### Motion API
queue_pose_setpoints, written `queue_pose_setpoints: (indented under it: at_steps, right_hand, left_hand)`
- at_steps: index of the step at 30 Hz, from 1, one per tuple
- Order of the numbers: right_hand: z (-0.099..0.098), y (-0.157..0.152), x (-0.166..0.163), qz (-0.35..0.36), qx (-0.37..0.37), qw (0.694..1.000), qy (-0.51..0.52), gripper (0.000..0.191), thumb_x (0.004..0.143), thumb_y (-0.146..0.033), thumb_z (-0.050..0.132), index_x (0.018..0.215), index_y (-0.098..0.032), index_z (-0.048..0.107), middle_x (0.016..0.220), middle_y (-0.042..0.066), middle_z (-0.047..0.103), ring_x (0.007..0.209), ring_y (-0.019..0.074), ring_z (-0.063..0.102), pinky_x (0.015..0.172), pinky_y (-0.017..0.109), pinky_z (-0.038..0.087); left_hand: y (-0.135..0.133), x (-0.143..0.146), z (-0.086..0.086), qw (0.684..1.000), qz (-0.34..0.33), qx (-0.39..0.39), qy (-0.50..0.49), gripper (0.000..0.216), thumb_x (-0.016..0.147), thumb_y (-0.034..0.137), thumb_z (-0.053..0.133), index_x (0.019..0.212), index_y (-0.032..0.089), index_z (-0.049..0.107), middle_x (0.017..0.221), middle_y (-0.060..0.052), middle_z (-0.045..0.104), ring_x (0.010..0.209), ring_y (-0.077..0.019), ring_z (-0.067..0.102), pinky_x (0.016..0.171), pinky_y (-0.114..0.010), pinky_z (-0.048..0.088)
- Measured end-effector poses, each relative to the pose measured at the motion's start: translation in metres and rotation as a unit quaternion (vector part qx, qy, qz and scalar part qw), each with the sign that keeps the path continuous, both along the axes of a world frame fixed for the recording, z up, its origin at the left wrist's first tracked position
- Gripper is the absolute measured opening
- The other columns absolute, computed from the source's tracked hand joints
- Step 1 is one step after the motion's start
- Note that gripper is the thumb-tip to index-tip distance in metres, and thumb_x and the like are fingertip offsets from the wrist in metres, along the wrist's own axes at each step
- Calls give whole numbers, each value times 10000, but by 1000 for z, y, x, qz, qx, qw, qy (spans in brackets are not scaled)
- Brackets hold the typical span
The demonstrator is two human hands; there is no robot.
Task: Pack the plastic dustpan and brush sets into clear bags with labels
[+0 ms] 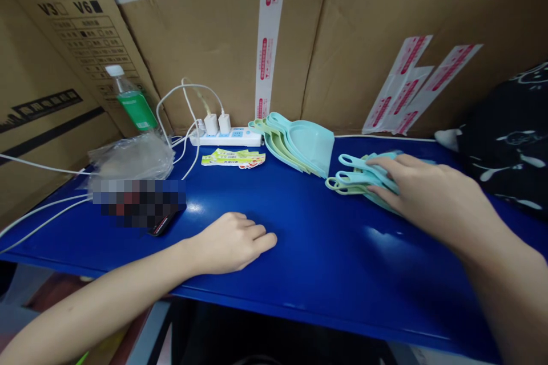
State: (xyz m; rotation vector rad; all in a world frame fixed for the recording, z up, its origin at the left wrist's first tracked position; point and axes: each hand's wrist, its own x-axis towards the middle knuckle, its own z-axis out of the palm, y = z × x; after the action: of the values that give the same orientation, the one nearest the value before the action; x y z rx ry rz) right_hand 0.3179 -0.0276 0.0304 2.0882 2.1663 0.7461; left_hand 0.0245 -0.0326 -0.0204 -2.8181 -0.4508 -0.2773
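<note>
My left hand (235,244) rests on the blue tabletop near its front edge, fingers curled into a loose fist with nothing showing in them. Over at the right, my right hand (415,182) reaches down onto a pile of pale blue and green plastic pieces with looped handles (353,175). Its thumb and fingers close around the handles; the wider parts lie mostly hidden under the palm, so their kind is unclear. Left of that pile, a stack of small dustpans (310,145) in pale blue and green lies fanned out, handles toward the back left.
A white power strip (246,138) with chargers and cables stands against cardboard boxes (214,51). Before it lie colourful wrappers (233,158). A bottle (137,107), crumpled clear plastic (132,157) and a blurred-out dark item (165,218) occupy the left; black printed fabric (505,131) sits right.
</note>
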Motion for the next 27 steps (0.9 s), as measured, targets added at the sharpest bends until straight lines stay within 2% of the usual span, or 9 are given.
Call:
queue_pose_setpoints:
  at_steps: [3, 6, 9, 14, 18, 22, 27]
  right_hand:
    - [0, 0, -1, -2, -2, 1000, 4, 327, 797, -280, 627, 1112, -204, 675, 943, 104, 723, 621, 268, 664, 497, 328, 459]
    - [0, 2, -2, -10, -38, 999, 22, 409, 811, -253, 630, 1215, -192, 639, 1028, 118, 732, 705, 292, 698, 586, 365, 519]
    - [-2, 4, -2, 11, -59, 997, 43, 488, 816, -234, 630, 1298, -176, 591, 1094, 126, 729, 764, 297, 710, 660, 386, 547]
    - [-5, 6, 4, 48, -42, 997, 47, 420, 782, -228, 623, 1197, -162, 648, 996, 121, 750, 812, 311, 701, 686, 397, 539]
    - [-6, 7, 8, 69, -38, 996, 42, 376, 777, -247, 607, 1144, -186, 666, 915, 116, 749, 780, 341, 684, 632, 405, 514]
    - [-5, 5, 6, 60, -47, 996, 46, 323, 772, -220, 613, 1081, -163, 685, 840, 139, 729, 764, 382, 674, 606, 410, 485]
    - [-2, 1, 1, 37, -37, 998, 34, 338, 777, -224, 614, 1095, -134, 681, 790, 151, 712, 727, 372, 663, 583, 387, 456]
  left_hand:
    - [0, 0, 0, 1000, 2, 1, 2, 192, 932, 112, 380, 890, 160, 561, 649, 17, 615, 512, -142, 541, 483, -299, 393]
    - [0, 1, 1, 1000, 5, -1, 7, 188, 928, 112, 388, 890, 163, 565, 650, 20, 619, 514, -139, 545, 487, -295, 393]
    - [0, 1, 0, 1000, 2, -1, 6, 179, 925, 117, 398, 899, 160, 570, 654, 21, 623, 517, -140, 548, 493, -294, 394]
    - [0, 0, -1, 1000, -4, 0, -3, 186, 930, 122, 391, 911, 153, 573, 657, 16, 624, 513, -146, 544, 487, -297, 391]
    - [0, -1, -1, 1000, -5, 1, -4, 189, 929, 115, 390, 908, 151, 574, 651, 15, 621, 513, -147, 546, 487, -297, 390]
    - [0, 0, -1, 1000, -3, 0, -4, 177, 929, 118, 400, 896, 152, 571, 650, 14, 619, 512, -144, 546, 489, -298, 392]
    - [0, -1, -1, 1000, 4, -9, 4, 183, 929, 111, 385, 903, 162, 559, 663, 12, 618, 525, -138, 548, 491, -295, 400]
